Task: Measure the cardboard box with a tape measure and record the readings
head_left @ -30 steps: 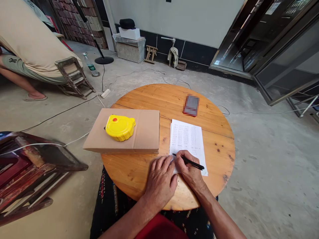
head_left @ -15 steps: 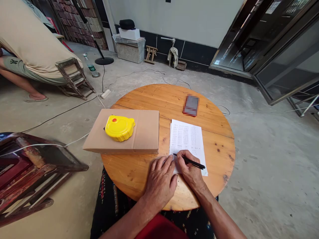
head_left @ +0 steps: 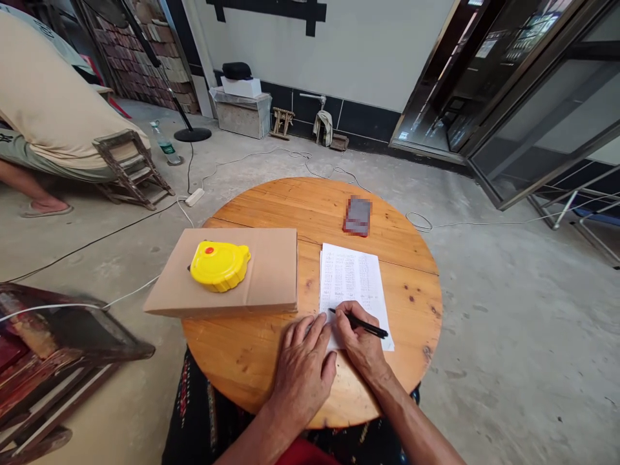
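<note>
A sheet of paper [head_left: 352, 271] with columns of handwriting lies on the round wooden table [head_left: 411, 323]. My right hand [head_left: 361, 332] grips a black pen [head_left: 371, 327], its tip at the paper's left side below the written lines. Flat beside it rests my left hand [head_left: 305, 361], fingers stretched out, the fingertips on the paper's lower left edge. Left of the paper is a closed cardboard box [head_left: 271, 271], and on top of it sits a yellow tape measure [head_left: 220, 266] with a red button.
A blurred-out phone-like object [head_left: 357, 216] lies beyond the paper. A wooden chair [head_left: 62, 349] stands at the left. Farther back, a person [head_left: 58, 97] sits on a low wooden chair [head_left: 133, 168], near a bottle [head_left: 166, 143]. Cables [head_left: 119, 224] run across the floor.
The view has tilted up and turned slightly right, so everything appears lower and farther left. The pen stays in my right hand on the paper; my left hand keeps its place.
</note>
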Demonstrator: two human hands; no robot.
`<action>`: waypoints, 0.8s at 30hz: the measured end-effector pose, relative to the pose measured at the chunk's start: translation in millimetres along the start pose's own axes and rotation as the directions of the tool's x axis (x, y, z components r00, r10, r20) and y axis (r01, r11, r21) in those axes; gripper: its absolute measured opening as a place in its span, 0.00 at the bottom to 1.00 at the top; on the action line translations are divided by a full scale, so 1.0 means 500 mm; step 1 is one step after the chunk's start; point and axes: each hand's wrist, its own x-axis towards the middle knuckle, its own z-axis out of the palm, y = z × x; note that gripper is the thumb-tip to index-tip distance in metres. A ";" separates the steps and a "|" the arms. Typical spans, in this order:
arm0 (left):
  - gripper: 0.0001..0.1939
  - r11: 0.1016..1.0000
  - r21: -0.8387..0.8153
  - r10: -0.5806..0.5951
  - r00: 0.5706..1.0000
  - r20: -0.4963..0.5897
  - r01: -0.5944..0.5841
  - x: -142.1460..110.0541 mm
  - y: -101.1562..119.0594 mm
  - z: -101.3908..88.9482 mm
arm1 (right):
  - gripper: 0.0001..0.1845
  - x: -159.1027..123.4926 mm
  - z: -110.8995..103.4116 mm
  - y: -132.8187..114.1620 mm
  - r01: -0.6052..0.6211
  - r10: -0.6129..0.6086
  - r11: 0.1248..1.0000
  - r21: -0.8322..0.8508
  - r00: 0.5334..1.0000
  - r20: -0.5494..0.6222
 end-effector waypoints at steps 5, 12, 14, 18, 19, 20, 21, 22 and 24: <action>0.23 1.000 -0.002 0.002 1.000 -0.013 -0.002 0.000 0.000 -0.001 | 0.10 0.000 0.001 -0.005 -0.006 0.007 1.000 0.018 1.000 -0.020; 0.21 1.000 -0.009 0.002 1.000 -0.005 -0.002 -0.001 0.001 -0.003 | 0.11 -0.004 0.004 -0.003 -0.023 0.024 0.998 0.050 0.999 -0.022; 0.22 1.000 -0.010 0.001 1.000 -0.012 -0.001 -0.001 0.002 -0.004 | 0.10 -0.005 0.004 -0.001 -0.019 0.020 0.999 0.044 1.000 -0.023; 0.21 1.000 -0.016 0.003 1.000 -0.016 -0.003 -0.001 0.002 -0.004 | 0.11 -0.006 0.003 -0.001 -0.015 0.016 0.999 0.040 1.000 -0.019; 0.21 1.000 -0.016 0.003 1.000 -0.014 -0.003 -0.001 0.002 -0.004 | 0.11 -0.006 0.003 -0.002 -0.019 0.019 0.999 0.040 1.000 -0.018; 0.21 1.000 -0.016 0.002 1.000 -0.012 -0.002 0.000 0.002 -0.004 | 0.11 -0.006 0.003 -0.002 -0.022 0.023 0.999 0.041 1.000 -0.016; 0.21 1.000 -0.015 0.001 1.000 -0.010 -0.001 0.000 0.002 -0.004 | 0.11 -0.005 0.003 -0.003 -0.025 0.026 0.999 0.040 1.000 -0.014; 0.21 1.000 -0.014 0.000 1.000 -0.008 0.000 0.000 0.001 -0.004 | 0.11 -0.005 0.004 -0.004 -0.027 0.028 0.999 0.039 1.000 -0.013; 0.21 1.000 -0.013 -0.002 1.000 -0.005 0.002 -0.001 0.001 -0.003 | 0.10 -0.003 0.004 -0.006 -0.027 0.027 0.999 0.042 1.000 -0.014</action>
